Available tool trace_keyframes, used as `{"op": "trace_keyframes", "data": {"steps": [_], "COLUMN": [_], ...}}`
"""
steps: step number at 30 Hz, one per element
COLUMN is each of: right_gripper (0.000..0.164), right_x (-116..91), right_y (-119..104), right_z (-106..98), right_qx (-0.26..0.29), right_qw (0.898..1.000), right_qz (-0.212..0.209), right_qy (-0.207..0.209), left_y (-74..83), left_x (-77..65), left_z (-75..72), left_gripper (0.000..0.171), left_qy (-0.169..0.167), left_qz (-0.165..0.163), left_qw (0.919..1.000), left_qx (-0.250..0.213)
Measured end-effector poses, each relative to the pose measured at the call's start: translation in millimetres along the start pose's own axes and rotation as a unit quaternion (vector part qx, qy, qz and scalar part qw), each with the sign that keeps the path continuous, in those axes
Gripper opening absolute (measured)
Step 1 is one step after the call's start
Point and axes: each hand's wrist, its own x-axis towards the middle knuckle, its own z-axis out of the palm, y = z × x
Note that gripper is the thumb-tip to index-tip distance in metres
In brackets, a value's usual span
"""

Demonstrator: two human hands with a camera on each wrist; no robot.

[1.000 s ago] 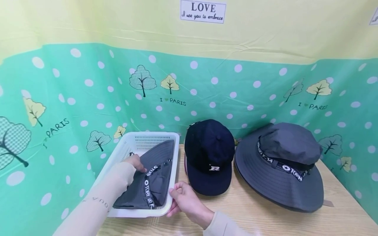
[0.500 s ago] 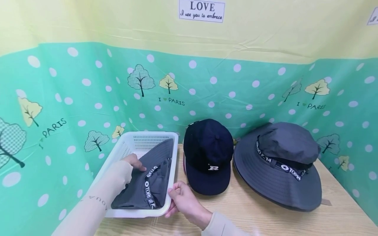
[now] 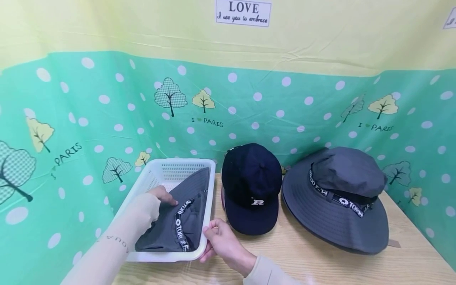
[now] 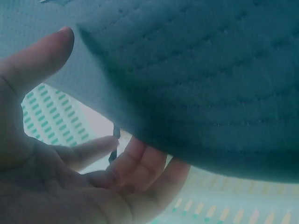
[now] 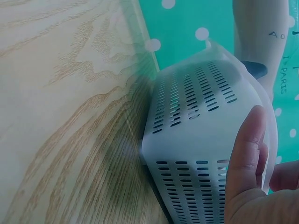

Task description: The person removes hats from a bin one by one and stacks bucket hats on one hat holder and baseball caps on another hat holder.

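A dark grey wide-brimmed sun hat (image 3: 189, 186) with a black lettered band lies folded in a white plastic basket (image 3: 212, 186). My left hand (image 3: 161, 195) reaches into the basket and grips the hat's brim. In the left wrist view the stitched brim (image 4: 210, 93) fills the upper part, with the thumb (image 4: 53, 53) at its upper side and several fingers tucked beneath its edge. My right hand (image 3: 226, 243) pinches the basket's near right corner. In the right wrist view the thumb (image 5: 250, 149) presses the perforated wall (image 5: 196, 144) from outside.
Right of the basket, a dark navy baseball cap (image 3: 254, 186) with an "R" rests on the wooden table (image 3: 306, 265). Farther right stands another grey wide-brimmed hat (image 3: 342, 198). A green and yellow patterned curtain (image 3: 256, 103) hangs close behind everything.
My left hand has shifted slightly on the hat's brim, and the dark cord beside it has gone from sight. The right hand stays at the basket's corner.
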Motion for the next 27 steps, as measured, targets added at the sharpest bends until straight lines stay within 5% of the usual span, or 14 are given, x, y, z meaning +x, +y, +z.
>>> {"op": "trace_keyframes", "data": {"steps": [16, 27], "right_gripper": [0.012, 0.013], "right_x": [-2, 0], "right_y": [-1, 1], "right_z": [2, -1], "right_qx": [0.001, 0.000], "right_qw": [1.000, 1.000], "right_qz": [-0.001, 0.001], "right_qy": [-0.004, 0.004], "left_y": [-1.2, 7.3], "left_x": [-1.4, -26.0], "left_z": [-0.8, -44.5], "left_gripper": [0.058, 0.047], "left_qy": [0.008, 0.025], "left_qz": [-0.002, 0.058], "left_qw": [0.9998, 0.9980], "left_qx": [-0.016, -0.001]}}
